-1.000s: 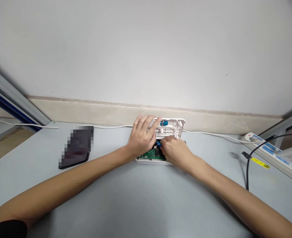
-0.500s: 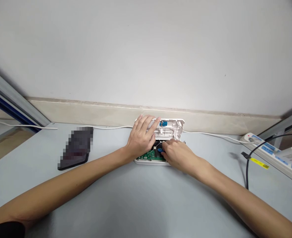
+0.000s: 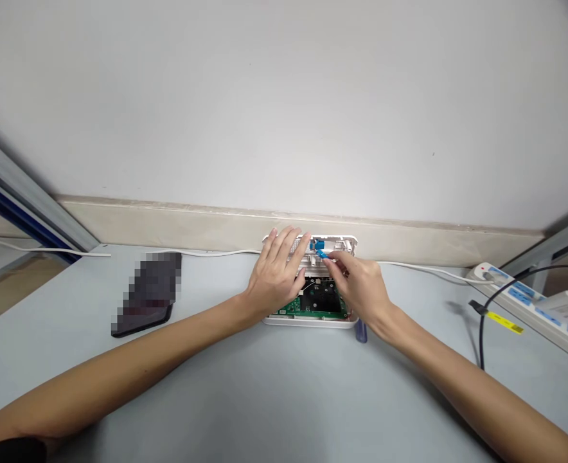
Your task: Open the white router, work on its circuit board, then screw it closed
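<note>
A white plastic case (image 3: 308, 323) stands opened on the table, with a green circuit board (image 3: 308, 315) and a black plate (image 3: 323, 296) inside it. Its ribbed white cover (image 3: 347, 247) leans up at the back and carries a blue socket (image 3: 318, 245). My left hand (image 3: 277, 270) lies over the left part of cover and case, fingers stretched and slightly spread. Between the thumb and fingertips of my right hand (image 3: 363, 286) is a small blue connector (image 3: 321, 254), just below the blue socket. Whether the two touch I cannot tell.
A blue handle (image 3: 361, 332) shows beside the case's right corner; its other end is hidden. On the left lies a dark, pixelated flat device (image 3: 149, 292). At right are a power strip (image 3: 529, 297) and a black cable (image 3: 481, 328). Behind the case rises the wall (image 3: 216, 223).
My right hand has lifted the blue connector from over the board up to the cover's blue socket. More of the board and the blue handle now show. My left hand has stayed in place.
</note>
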The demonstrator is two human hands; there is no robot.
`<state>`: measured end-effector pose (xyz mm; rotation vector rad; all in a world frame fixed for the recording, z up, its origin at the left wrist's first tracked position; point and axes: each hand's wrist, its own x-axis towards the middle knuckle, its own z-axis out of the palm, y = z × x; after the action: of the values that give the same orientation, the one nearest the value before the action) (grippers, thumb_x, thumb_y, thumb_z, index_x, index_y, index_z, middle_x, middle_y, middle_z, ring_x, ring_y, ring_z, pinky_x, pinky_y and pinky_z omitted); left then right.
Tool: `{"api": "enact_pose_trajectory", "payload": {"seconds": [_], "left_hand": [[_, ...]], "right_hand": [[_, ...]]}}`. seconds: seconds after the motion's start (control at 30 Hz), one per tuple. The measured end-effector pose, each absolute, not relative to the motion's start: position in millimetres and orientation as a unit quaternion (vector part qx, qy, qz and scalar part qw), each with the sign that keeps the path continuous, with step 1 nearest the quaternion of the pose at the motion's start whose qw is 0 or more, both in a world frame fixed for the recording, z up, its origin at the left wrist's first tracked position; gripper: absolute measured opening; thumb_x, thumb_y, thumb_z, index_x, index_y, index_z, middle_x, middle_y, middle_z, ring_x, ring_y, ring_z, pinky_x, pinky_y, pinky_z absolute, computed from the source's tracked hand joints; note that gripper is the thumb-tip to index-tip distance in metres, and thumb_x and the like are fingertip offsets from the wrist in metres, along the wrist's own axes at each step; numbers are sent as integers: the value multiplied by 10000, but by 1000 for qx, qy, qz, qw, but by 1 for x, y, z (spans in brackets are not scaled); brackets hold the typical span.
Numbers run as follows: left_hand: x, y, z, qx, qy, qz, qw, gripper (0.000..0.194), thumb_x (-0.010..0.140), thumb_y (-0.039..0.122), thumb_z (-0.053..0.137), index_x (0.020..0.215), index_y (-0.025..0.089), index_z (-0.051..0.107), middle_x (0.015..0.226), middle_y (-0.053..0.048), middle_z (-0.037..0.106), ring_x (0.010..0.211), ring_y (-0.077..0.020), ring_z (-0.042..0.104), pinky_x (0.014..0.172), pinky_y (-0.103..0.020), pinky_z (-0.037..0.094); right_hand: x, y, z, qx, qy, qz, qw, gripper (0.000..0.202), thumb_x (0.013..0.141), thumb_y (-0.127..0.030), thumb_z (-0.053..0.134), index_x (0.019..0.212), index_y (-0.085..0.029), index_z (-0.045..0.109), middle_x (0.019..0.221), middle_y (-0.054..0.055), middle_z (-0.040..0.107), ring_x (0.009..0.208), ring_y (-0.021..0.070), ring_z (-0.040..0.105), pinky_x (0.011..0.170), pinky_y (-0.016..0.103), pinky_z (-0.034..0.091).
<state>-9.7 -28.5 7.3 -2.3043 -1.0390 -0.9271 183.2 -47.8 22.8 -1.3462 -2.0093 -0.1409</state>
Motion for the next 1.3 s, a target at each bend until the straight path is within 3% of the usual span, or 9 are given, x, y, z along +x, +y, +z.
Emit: {"api": "enact_pose_trajectory", "payload": {"seconds": [0.23, 0.7, 0.97, 1.1, 1.3], "left_hand": [[-9, -29, 8, -834, -380, -331, 224, 616, 875, 190, 519, 1460, 89, 355, 1428, -192, 466, 1385, -316, 381, 1179, -544, 256], [-9, -27, 7, -833, -374, -340, 225, 622, 863, 182, 524, 1457, 99, 360, 1389, -189, 492, 1357, -321, 411, 1166, -546, 280], [-10, -28, 6, -832, -372, -339, 233, 619, 862, 188, 530, 1452, 92, 366, 1380, -192, 496, 1348, -322, 421, 1162, -539, 292], [-10, -28, 6, -833, -370, -338, 233, 627, 859, 184, 526, 1457, 93, 361, 1384, -194, 494, 1351, -325, 417, 1161, -546, 292], [-10, -28, 6, -834, -371, -338, 228, 639, 858, 184, 526, 1467, 106, 348, 1383, -190, 495, 1347, -327, 422, 1152, -555, 300]], "right_hand": [[189, -41, 16, -480, -761, -215, 380, 346, 1013, -264, 402, 808, -142, 652, 564, 13, 632, 453, 103, 521, 476, 245, 292], [192, -41, 15, -467, -766, -197, 396, 258, 1000, -254, 447, 1001, -150, 683, 780, 45, 723, 618, 123, 640, 566, 234, 422], [195, -36, 14, -480, -769, -219, 361, 351, 1019, -275, 396, 792, -147, 632, 637, 24, 652, 510, 105, 533, 491, 245, 313], [192, -35, 9, -488, -774, -204, 348, 297, 1004, -228, 391, 851, -152, 633, 691, 32, 679, 549, 114, 563, 515, 237, 318], [192, -42, 26, -515, -803, -83, 287, 210, 959, -211, 446, 925, -164, 647, 724, 29, 682, 585, 131, 572, 572, 236, 338]]}}
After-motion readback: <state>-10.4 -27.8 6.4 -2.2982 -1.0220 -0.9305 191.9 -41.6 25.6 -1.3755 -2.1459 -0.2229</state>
